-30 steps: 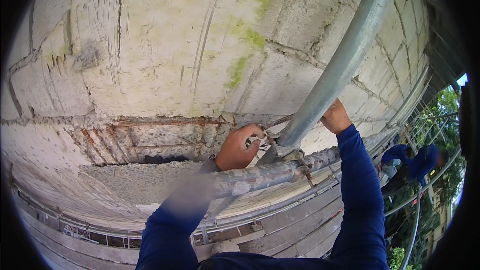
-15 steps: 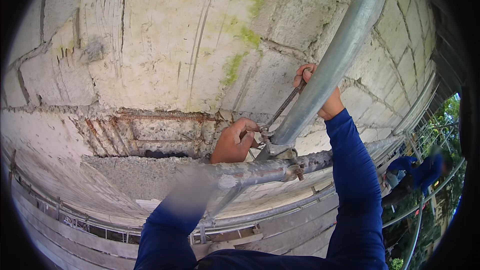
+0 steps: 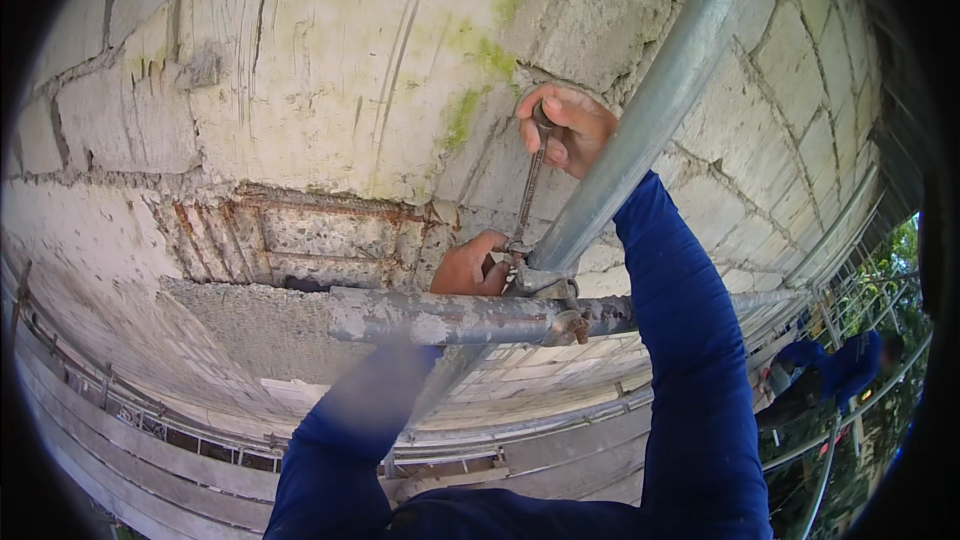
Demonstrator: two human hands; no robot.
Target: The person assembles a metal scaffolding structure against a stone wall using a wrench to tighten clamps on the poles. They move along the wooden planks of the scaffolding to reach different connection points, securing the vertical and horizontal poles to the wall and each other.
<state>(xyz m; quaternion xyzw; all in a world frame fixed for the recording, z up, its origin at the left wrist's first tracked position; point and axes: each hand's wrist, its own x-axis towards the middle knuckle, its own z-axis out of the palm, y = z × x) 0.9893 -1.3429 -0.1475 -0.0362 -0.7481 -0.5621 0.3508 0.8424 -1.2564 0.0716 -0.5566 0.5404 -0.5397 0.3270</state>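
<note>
My right hand (image 3: 563, 126) grips the upper end of a thin rusty metal wrench (image 3: 529, 190) that stands nearly upright. Its lower end sits on a steel scaffold clamp (image 3: 540, 283), where a slanted grey steel tube (image 3: 655, 105) meets a horizontal, mortar-crusted tube (image 3: 440, 317). My left hand (image 3: 468, 266) rests behind the horizontal tube, its fingers curled against the clamp next to the wrench's lower end. What, if anything, those fingers hold is hidden. Both forearms wear blue sleeves.
A rough block wall (image 3: 330, 70) with moss streaks and exposed rusty rebar (image 3: 300, 230) fills the view. Scaffold rails and planks (image 3: 420, 440) run below. Another person in blue (image 3: 830, 370) works lower right, with trees beyond.
My right hand has swung the wrench handle upward, from low beside the clamp to nearly upright. My left hand has stayed at the clamp.
</note>
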